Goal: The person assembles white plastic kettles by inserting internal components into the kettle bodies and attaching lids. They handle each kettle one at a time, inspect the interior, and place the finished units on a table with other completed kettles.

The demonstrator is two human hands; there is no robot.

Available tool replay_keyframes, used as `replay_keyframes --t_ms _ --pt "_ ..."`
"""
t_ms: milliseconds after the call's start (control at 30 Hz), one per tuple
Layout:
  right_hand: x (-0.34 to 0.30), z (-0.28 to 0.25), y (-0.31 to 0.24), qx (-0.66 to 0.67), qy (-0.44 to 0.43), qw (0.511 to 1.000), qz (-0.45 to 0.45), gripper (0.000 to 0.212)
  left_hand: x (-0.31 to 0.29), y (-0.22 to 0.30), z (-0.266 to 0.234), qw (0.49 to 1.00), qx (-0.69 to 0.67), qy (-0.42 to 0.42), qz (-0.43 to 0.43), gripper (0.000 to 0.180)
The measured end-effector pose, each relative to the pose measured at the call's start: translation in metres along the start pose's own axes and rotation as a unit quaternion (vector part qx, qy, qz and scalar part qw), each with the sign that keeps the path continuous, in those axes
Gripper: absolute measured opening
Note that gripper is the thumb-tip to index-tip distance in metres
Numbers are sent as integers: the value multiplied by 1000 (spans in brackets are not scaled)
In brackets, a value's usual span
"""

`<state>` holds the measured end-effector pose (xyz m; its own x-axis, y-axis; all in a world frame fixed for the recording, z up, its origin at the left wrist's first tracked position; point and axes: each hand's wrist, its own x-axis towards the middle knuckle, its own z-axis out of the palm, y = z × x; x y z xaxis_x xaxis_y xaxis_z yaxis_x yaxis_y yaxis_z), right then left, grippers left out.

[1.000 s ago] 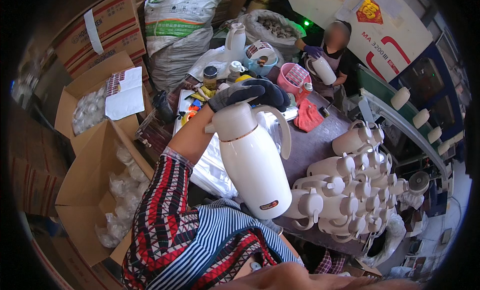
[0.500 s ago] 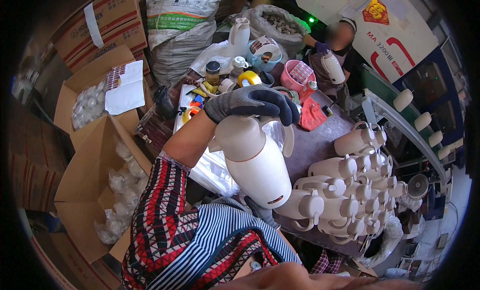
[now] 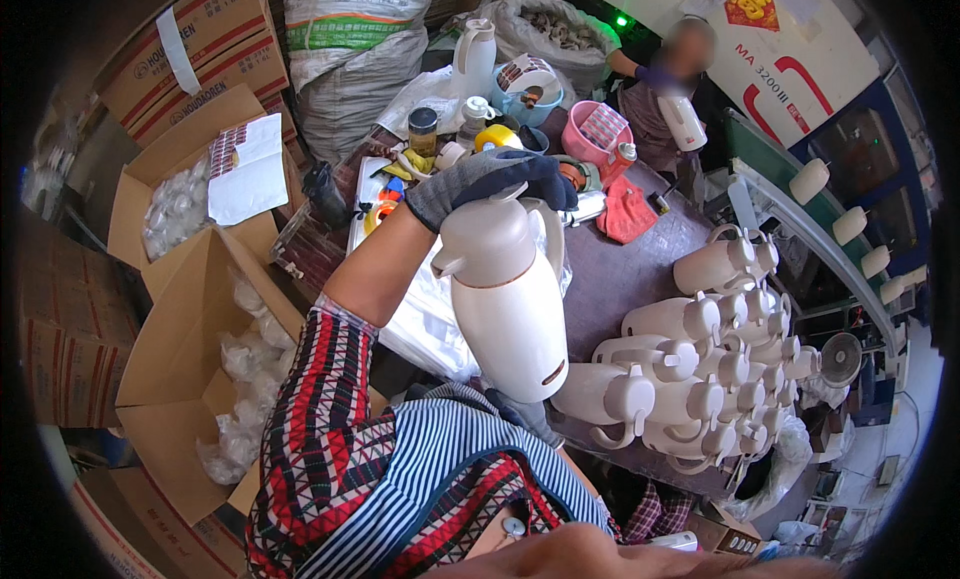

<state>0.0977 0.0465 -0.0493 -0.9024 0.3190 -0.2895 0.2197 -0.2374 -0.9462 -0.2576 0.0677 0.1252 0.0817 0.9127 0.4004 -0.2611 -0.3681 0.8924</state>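
I hold a white plastic thermos jug (image 3: 510, 319) upright over the near edge of a dark table (image 3: 620, 269). My left hand (image 3: 490, 179), in a grey and dark glove, is clamped over the jug's lid. The arm has a bare forearm and a red patterned sleeve. My right hand (image 3: 520, 411) is mostly hidden. Only its dark gloved fingers show under the jug's base, holding it from below. Several similar white jugs (image 3: 700, 369) lie packed together on the table, right of the one I hold.
Open cardboard boxes (image 3: 190, 379) with small clear bags stand at my left. Tape rolls, jars, a pink basket (image 3: 595, 134) and a red cloth (image 3: 625, 209) crowd the table's far end. Another person (image 3: 665, 89) holds a white jug there. Big sacks (image 3: 350, 59) stand behind.
My left hand has come down from above the lid and closed over it. The jug has shifted slightly and stands more upright. The person at the back has moved.
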Motion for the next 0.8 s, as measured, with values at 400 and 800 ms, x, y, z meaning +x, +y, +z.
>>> replay_keyframes --t_ms 400,800 --pt "-15 -2 8 215 20 976 4 58 -10 -50 -38 985 -10 129 -117 46" --pt "3 -24 1 556 -18 829 -57 36 -33 -57 -37 909 314 189 -200 38"
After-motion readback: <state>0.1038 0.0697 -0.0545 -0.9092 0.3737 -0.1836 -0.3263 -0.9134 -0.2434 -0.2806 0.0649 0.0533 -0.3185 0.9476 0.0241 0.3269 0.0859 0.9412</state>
